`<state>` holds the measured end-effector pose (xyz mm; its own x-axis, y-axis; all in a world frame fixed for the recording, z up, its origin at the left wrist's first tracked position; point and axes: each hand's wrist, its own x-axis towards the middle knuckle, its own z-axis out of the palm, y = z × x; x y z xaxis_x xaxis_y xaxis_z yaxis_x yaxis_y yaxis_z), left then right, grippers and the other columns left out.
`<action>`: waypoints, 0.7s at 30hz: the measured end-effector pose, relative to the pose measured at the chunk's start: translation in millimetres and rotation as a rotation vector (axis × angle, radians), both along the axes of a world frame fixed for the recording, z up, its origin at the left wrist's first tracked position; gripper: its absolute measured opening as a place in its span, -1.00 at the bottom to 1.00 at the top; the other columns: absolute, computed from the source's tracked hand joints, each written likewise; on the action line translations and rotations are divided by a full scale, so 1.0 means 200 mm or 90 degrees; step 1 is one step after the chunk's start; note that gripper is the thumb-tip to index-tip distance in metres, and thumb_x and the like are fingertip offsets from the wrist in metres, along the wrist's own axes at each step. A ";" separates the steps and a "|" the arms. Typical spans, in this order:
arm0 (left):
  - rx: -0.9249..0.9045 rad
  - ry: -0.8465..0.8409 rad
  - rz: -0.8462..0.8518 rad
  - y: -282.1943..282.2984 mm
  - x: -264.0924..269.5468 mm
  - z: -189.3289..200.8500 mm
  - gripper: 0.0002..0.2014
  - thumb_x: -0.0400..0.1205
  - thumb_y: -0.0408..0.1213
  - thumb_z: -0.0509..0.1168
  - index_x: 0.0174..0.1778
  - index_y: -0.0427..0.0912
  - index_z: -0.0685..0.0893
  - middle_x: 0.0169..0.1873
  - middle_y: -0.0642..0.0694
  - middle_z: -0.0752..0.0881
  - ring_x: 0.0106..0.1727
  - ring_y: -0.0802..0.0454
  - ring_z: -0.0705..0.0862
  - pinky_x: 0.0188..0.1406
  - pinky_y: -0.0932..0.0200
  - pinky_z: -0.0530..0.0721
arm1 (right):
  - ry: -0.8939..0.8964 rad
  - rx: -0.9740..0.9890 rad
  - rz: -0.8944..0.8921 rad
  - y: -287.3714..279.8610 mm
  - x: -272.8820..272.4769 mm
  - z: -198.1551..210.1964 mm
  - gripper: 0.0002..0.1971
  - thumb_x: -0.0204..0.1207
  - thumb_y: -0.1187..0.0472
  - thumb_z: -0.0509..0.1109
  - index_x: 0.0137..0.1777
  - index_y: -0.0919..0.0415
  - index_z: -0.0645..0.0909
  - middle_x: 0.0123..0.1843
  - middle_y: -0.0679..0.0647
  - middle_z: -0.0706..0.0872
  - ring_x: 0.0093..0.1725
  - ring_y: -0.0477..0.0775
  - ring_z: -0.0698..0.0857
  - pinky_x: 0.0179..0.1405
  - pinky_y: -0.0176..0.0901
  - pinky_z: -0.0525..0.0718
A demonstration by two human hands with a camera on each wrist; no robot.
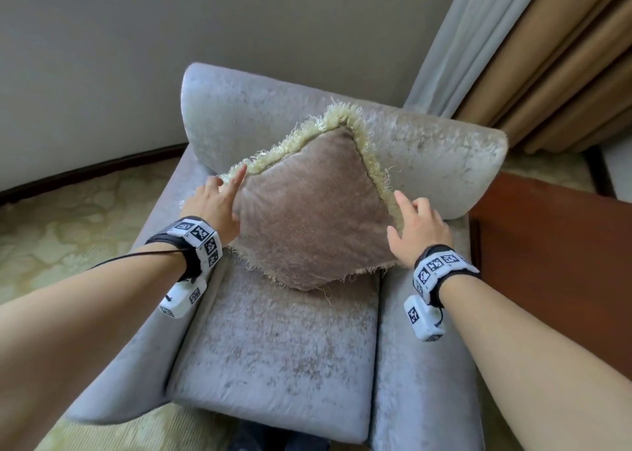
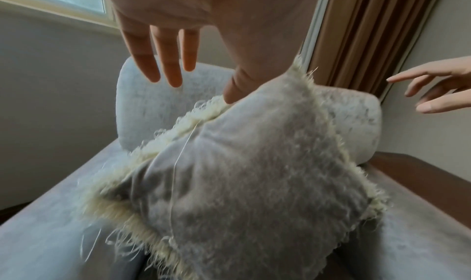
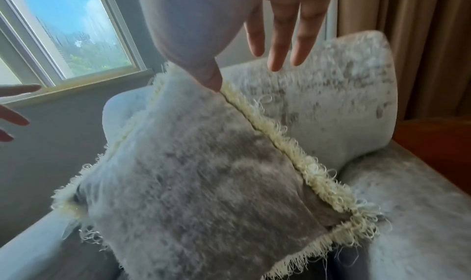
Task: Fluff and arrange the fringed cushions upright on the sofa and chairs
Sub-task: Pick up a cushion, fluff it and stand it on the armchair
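Observation:
A taupe cushion (image 1: 307,211) with a pale yellow fringe stands on one corner like a diamond on the grey armchair (image 1: 273,348), leaning on the backrest. My left hand (image 1: 219,201) is at its left edge, fingers straight and spread, the thumb touching the fringe (image 2: 229,97). At the cushion's right edge my right hand (image 1: 415,225) is spread open too, thumb tip on the fringe (image 3: 214,83). Both wrist views show the cushion (image 2: 254,173) (image 3: 203,173) close below straight fingers that curl round nothing.
The chair sits in a corner by a grey wall (image 1: 205,23). Brown and grey curtains (image 1: 547,57) hang at the back right. A dark wooden table (image 1: 564,262) stands against the chair's right arm. Patterned carpet (image 1: 68,218) lies to the left. A window (image 3: 63,32) shows in the right wrist view.

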<state>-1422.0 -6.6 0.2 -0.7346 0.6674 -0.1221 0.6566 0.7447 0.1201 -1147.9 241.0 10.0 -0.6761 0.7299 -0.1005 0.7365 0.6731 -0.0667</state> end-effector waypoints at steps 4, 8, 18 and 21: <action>0.043 0.016 -0.046 0.02 0.06 0.24 -0.20 0.53 -0.10 0.27 0.62 0.18 -0.04 0.34 -0.26 0.44 0.21 -0.25 0.53 0.12 -0.13 0.60 | 0.000 0.023 0.008 -0.08 0.05 0.27 -0.30 0.53 -0.11 0.27 0.65 -0.11 0.13 0.30 0.10 0.46 0.17 0.24 0.55 0.10 0.08 0.55; 0.062 0.051 -0.098 0.02 0.12 0.44 -0.27 0.58 0.09 0.18 0.61 0.18 -0.06 0.35 -0.26 0.45 0.23 -0.27 0.52 0.16 -0.20 0.58 | 0.041 0.062 -0.014 -0.17 0.13 0.52 -0.30 0.51 -0.14 0.27 0.64 -0.09 0.16 0.28 0.11 0.48 0.18 0.25 0.55 0.13 0.11 0.54; 0.141 0.097 -0.300 0.31 0.43 0.94 -0.31 0.58 0.10 0.17 0.61 0.12 0.06 0.37 -0.25 0.45 0.29 -0.28 0.50 0.21 -0.23 0.53 | 0.119 0.186 -0.155 -0.36 0.46 1.03 -0.32 0.46 -0.13 0.34 0.58 -0.06 0.30 0.27 0.10 0.51 0.18 0.24 0.57 0.13 0.12 0.52; 0.164 0.091 -0.365 0.41 0.64 1.05 -0.30 0.60 0.09 0.16 0.62 0.08 0.03 0.36 -0.26 0.45 0.31 -0.28 0.49 0.20 -0.22 0.51 | 0.117 0.213 -0.215 -0.43 0.71 1.13 -0.34 0.46 -0.11 0.36 0.57 -0.06 0.32 0.25 0.09 0.52 0.16 0.22 0.57 0.11 0.13 0.52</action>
